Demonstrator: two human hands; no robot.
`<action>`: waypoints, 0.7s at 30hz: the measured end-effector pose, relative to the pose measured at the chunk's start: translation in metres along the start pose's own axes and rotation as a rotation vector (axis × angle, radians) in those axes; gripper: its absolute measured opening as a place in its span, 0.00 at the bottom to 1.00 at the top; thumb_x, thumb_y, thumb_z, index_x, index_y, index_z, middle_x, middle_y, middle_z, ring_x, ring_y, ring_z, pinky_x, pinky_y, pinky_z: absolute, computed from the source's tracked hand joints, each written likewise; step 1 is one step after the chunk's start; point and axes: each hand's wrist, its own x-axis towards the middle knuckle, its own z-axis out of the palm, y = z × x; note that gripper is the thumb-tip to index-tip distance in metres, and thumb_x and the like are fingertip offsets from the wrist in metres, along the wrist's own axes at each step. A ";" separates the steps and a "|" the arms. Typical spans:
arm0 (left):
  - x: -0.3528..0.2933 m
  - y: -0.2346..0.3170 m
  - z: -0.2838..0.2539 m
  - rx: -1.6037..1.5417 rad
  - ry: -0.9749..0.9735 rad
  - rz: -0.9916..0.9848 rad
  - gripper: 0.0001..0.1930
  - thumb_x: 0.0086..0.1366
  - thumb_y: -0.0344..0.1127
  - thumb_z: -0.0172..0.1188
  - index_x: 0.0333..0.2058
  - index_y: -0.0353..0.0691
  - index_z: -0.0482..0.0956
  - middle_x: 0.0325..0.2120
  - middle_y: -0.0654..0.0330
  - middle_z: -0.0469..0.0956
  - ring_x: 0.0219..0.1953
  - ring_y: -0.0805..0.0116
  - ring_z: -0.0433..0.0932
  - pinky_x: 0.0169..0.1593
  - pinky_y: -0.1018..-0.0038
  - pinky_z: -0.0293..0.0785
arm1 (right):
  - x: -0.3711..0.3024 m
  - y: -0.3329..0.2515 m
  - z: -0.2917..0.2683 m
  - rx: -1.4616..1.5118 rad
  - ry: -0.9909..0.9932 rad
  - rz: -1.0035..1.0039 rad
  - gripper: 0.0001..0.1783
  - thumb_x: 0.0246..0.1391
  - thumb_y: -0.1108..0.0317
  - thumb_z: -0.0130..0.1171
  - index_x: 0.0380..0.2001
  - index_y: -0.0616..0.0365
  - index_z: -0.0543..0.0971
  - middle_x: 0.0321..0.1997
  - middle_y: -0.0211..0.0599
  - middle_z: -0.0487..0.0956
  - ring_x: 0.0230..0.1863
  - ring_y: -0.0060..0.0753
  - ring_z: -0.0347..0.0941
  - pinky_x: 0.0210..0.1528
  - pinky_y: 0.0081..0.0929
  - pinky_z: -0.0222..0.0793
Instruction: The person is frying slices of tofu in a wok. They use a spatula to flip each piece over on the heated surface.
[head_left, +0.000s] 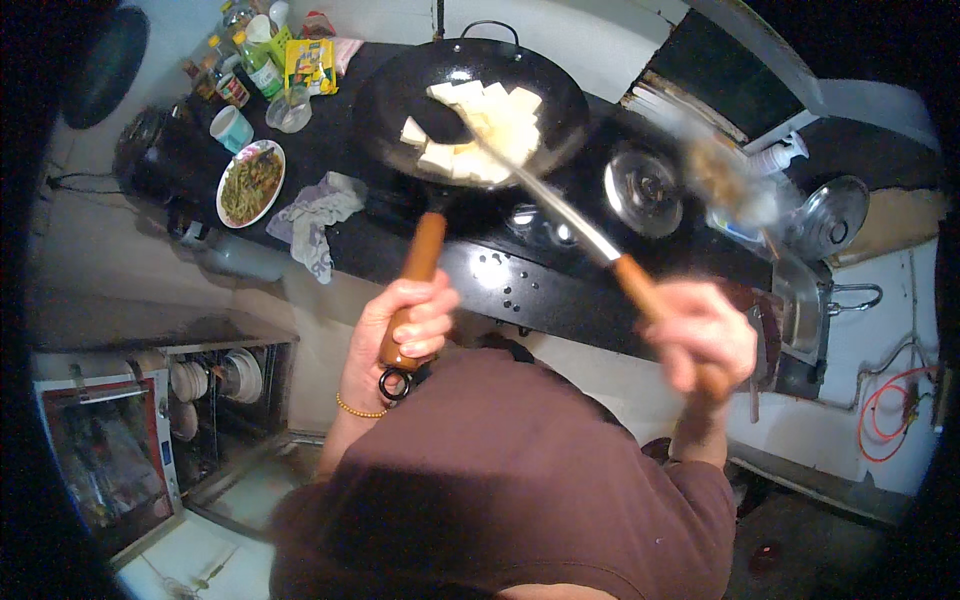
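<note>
A black wok (pixel 400 80) sits on the stove with white tofu pieces (pixel 510 115) heaped in its middle and right. My left hand (pixel 405 325) is closed round the wok's brown wooden handle (pixel 425 245). In my right hand (pixel 703 335), slightly smeared by motion, is the wooden grip of a long metal spatula (pixel 570 215). Its shaft runs up and left into the wok, where the dark head lies among the tofu; the head's exact shape is hard to make out.
Left of the wok are a plate of cooked green food (pixel 251 185), a crumpled cloth (pixel 318 215), a paper cup (pixel 232 128) and several bottles (pixel 258 65). To the right lie a glass lid (pixel 643 192), a blurred plastic bag (pixel 730 180), another lid (pixel 833 217) and a sink (pixel 800 300).
</note>
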 end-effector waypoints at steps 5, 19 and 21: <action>0.000 -0.004 0.001 -0.038 0.010 0.008 0.04 0.67 0.29 0.45 0.34 0.36 0.66 0.18 0.65 0.59 0.14 0.78 0.61 0.16 0.80 0.64 | -0.006 0.006 0.040 0.057 -0.130 -0.077 0.15 0.38 0.76 0.67 0.34 0.61 0.81 0.29 0.42 0.78 0.23 0.27 0.76 0.24 0.19 0.71; -0.001 -0.001 -0.020 0.260 0.232 0.156 0.10 0.62 0.27 0.52 0.42 0.32 0.70 0.39 0.55 0.73 0.31 0.72 0.67 0.35 0.72 0.72 | -0.007 0.017 0.105 -0.055 -0.064 -0.371 0.15 0.39 0.66 0.65 0.34 0.57 0.78 0.35 0.47 0.73 0.23 0.32 0.70 0.25 0.24 0.71; -0.001 -0.002 -0.020 0.290 0.228 0.144 0.13 0.63 0.28 0.53 0.45 0.31 0.70 0.48 0.51 0.72 0.30 0.74 0.65 0.33 0.77 0.71 | -0.007 0.017 0.107 -0.039 -0.058 -0.373 0.16 0.38 0.66 0.65 0.34 0.56 0.78 0.35 0.45 0.73 0.23 0.31 0.70 0.25 0.23 0.70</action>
